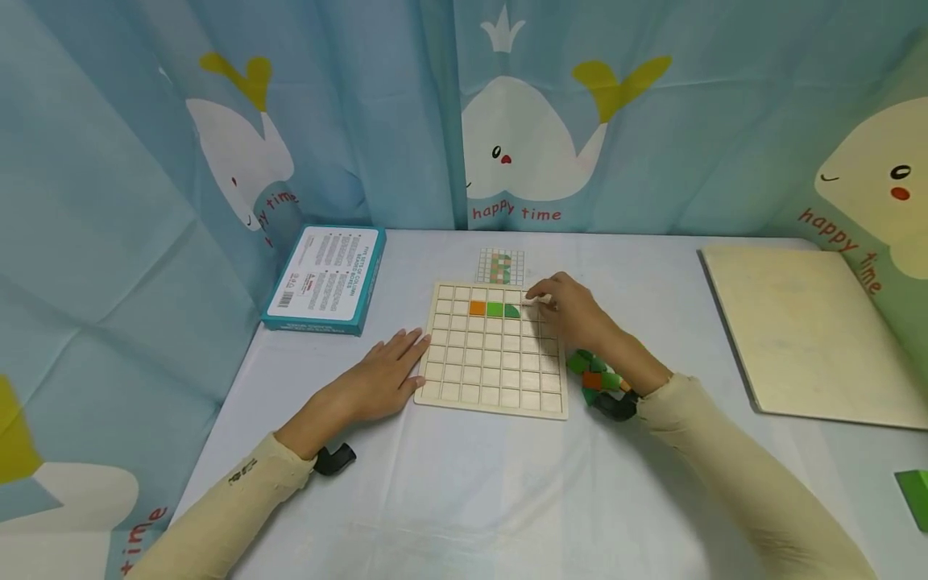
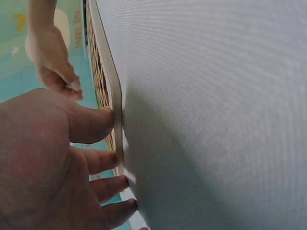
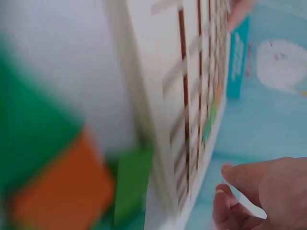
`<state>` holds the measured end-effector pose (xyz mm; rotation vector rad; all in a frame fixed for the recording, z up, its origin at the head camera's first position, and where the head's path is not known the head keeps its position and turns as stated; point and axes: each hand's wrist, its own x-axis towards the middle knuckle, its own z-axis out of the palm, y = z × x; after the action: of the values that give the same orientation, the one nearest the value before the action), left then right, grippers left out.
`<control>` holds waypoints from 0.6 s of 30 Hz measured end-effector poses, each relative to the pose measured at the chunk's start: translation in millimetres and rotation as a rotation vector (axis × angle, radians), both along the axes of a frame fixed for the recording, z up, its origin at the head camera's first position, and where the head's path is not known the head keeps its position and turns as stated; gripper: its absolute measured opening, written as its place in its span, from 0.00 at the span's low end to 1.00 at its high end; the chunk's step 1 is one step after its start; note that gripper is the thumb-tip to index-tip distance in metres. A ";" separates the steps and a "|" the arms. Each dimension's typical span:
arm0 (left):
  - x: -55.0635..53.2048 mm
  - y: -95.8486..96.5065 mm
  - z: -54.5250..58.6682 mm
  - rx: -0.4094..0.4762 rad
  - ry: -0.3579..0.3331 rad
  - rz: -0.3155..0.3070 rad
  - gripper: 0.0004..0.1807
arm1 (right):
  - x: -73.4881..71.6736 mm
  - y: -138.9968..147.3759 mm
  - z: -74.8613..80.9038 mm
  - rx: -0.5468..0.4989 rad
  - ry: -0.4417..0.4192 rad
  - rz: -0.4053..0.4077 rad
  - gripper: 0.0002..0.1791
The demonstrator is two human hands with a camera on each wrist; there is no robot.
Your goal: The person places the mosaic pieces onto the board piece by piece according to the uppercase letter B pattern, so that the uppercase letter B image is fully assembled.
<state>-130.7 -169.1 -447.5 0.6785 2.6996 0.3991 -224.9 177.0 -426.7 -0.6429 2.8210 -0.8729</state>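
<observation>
A pale wooden grid board (image 1: 471, 374) lies on the table. Along its upper part sit an orange square tile (image 1: 478, 308), a light green square tile (image 1: 495, 309) and a dark green rounded tile (image 1: 511, 311). My left hand (image 1: 384, 377) lies flat at the board's left side, its fingertips touching the edge. Over the upper right corner of the board hovers my right hand (image 1: 573, 310), fingers loosely bent. In the right wrist view, its thumb (image 3: 242, 177) and forefinger stand slightly apart, and I see nothing between them.
Loose green and orange tiles (image 1: 593, 380) are heaped right of the board, below the right forearm. A printed pattern card (image 1: 515, 274) lies behind the board. A teal box (image 1: 322, 278) stands back left; a wooden panel (image 1: 812, 330) lies right, near a green piece (image 1: 915, 495).
</observation>
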 end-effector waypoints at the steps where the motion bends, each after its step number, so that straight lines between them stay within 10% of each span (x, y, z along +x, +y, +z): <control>1: -0.2 0.0 -0.3 -0.002 0.001 0.000 0.37 | -0.5 7.6 2.8 -0.006 -0.008 -0.024 0.13; 18: -1.2 -1.3 -0.9 0.004 0.004 -0.004 0.37 | 29.4 121.6 17.6 0.224 -0.280 -0.143 0.24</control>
<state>-131.9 -170.4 -448.3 0.6870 2.7016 0.4031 -195.5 298.6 -409.1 -0.2683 2.6776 -0.5977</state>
